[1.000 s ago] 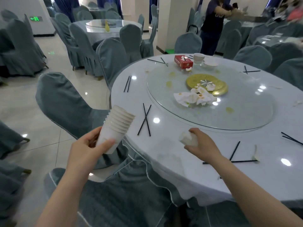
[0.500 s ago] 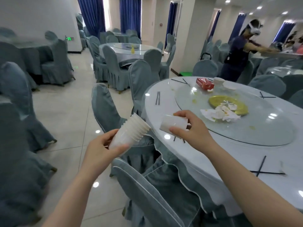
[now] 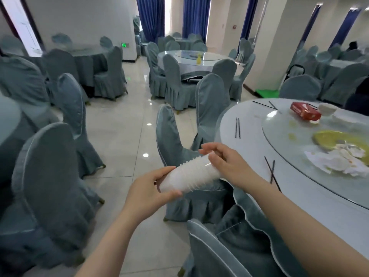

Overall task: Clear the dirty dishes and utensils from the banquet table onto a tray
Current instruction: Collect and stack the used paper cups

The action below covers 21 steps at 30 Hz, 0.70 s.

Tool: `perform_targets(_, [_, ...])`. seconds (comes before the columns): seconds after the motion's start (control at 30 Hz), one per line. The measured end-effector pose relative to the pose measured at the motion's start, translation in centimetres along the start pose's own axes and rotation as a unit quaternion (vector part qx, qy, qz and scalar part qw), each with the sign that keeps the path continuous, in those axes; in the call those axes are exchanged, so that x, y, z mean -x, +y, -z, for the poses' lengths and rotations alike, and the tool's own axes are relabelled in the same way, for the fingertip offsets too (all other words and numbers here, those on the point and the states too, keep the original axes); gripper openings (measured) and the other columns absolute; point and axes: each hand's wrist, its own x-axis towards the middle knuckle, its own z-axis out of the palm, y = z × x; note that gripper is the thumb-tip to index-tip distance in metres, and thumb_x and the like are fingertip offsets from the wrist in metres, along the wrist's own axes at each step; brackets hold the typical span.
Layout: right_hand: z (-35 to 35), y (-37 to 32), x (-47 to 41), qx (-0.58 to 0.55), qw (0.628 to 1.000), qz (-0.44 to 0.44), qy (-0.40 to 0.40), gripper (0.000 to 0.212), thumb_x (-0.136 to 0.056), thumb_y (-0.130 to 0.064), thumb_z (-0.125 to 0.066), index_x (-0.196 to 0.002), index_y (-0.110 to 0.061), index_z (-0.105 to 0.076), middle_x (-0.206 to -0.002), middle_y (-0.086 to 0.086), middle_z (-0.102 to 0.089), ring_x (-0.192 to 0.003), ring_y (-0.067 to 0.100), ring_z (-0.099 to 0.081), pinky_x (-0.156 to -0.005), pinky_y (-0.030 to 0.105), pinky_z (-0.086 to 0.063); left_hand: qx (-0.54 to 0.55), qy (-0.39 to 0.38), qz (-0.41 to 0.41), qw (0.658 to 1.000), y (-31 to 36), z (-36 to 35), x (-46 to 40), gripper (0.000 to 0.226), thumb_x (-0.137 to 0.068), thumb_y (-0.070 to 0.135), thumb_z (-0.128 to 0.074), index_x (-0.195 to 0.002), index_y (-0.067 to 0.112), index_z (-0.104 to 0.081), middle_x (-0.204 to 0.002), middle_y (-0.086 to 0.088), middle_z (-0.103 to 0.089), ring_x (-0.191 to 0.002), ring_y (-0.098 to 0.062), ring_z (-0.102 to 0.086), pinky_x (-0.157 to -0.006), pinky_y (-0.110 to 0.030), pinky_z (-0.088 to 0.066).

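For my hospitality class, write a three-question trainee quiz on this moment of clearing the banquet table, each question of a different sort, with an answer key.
1. True or false: the left hand and the right hand both grip the stack of white cups.
2. Multiple choice: the red box lies on A) a chair, B) the floor, C) the glass turntable.
3. Fill in: the pair of black chopsticks nearest the red box's side of the table edge lies ____ (parallel / crossed).

Key: 1 true; 2 C; 3 parallel.
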Motion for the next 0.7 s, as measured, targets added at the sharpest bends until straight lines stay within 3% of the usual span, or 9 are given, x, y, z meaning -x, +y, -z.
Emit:
perform_targets(0.1, [-2.8,1.1,-6.2,-0.040,0.999,-0.010,-0.017,0.045,-0.097,-0.057,-0.027,-0.119,-0.038,-0.062,-0.118,-0.024,-0.062,-0.112,-0.008,-0.053,-0.094,0.015,-0.038,-0.031,0.009,-0.001,0.999,-1.6,1.8,-4.9,0.063,-0.054,0.054,-0.072,-0.116,0.049,-0.062,-0.104,0.032,-0.065,-0.097,0.009,-0.059,-0.087,-0.030,-0.052])
perform_targets(0.2, [-6.3,1.0,-13.9,-0.159,0.985,-0.064,0.008,0.052,-0.099,-0.056,-0.019,-0.110,-0.039,-0.067,-0.119,-0.016,-0.065,-0.115,0.005,-0.056,-0.100,0.030,-0.043,-0.051,0.045,0.013,0.998,-3.5,4.5,-10.3,0.057,-0.058,0.050,-0.075,-0.113,0.050,-0.061,-0.097,0.037,-0.063,-0.093,0.010,-0.058,-0.085,-0.028,-0.052])
perform_targets(0.27, [-8.3,0.8,-18.5,-0.225,0.969,-0.095,0.026,0.050,-0.101,-0.048,-0.022,-0.106,-0.035,-0.070,-0.121,-0.007,-0.065,-0.114,0.011,-0.058,-0.097,0.034,-0.046,-0.078,0.063,0.026,0.995,-4.8,6.6,-13.6,0.060,-0.062,0.048,-0.078,-0.119,0.044,-0.061,-0.101,0.030,-0.063,-0.093,0.006,-0.058,-0.081,-0.021,-0.050])
perform_targets(0.37, [-10.3,0.6,-24.3,-0.283,0.954,-0.100,0.000,0.048,-0.101,-0.048,-0.025,-0.106,-0.031,-0.069,-0.122,-0.009,-0.065,-0.109,0.005,-0.059,-0.090,0.028,-0.047,-0.090,0.091,0.048,0.991,-7.0,9.7,-18.1,0.070,-0.057,0.052,-0.077,-0.124,0.038,-0.062,-0.107,0.026,-0.063,-0.094,0.006,-0.057,-0.077,-0.008,-0.040])
perform_targets(0.5, [-12.1,1.6,-30.3,-0.332,0.930,-0.149,-0.049,0.044,-0.099,-0.049,-0.032,-0.108,-0.026,-0.068,-0.118,-0.009,-0.066,-0.105,0.008,-0.062,-0.094,0.034,-0.049,-0.069,0.086,0.074,0.991,-10.1,13.1,-22.5,0.077,-0.047,0.060,-0.069,-0.121,0.039,-0.064,-0.106,0.029,-0.064,-0.102,0.005,-0.060,-0.089,-0.018,-0.047])
perform_targets(0.6, [-13.5,1.9,-35.5,-0.322,0.931,-0.158,-0.060,0.030,-0.095,-0.042,-0.045,-0.104,-0.024,-0.067,-0.110,0.001,-0.069,-0.104,0.018,-0.064,-0.092,0.038,-0.052,-0.052,0.092,0.089,0.990,-13.5,15.7,-26.5,0.067,-0.049,0.061,-0.069,-0.114,0.048,-0.063,-0.097,0.041,-0.061,-0.099,0.011,-0.059,-0.088,-0.017,-0.047])
perform_targets(0.7, [-15.2,2.5,-40.9,-0.300,0.936,-0.163,-0.085,0.022,-0.096,-0.030,-0.050,-0.105,-0.025,-0.069,-0.107,0.002,-0.071,-0.099,0.020,-0.068,-0.087,0.037,-0.054,-0.030,0.103,0.091,0.990,-16.9,18.6,-31.4,0.053,-0.051,0.061,-0.070,-0.103,0.056,-0.062,-0.093,0.048,-0.058,-0.092,0.019,-0.056,-0.077,-0.009,-0.043])
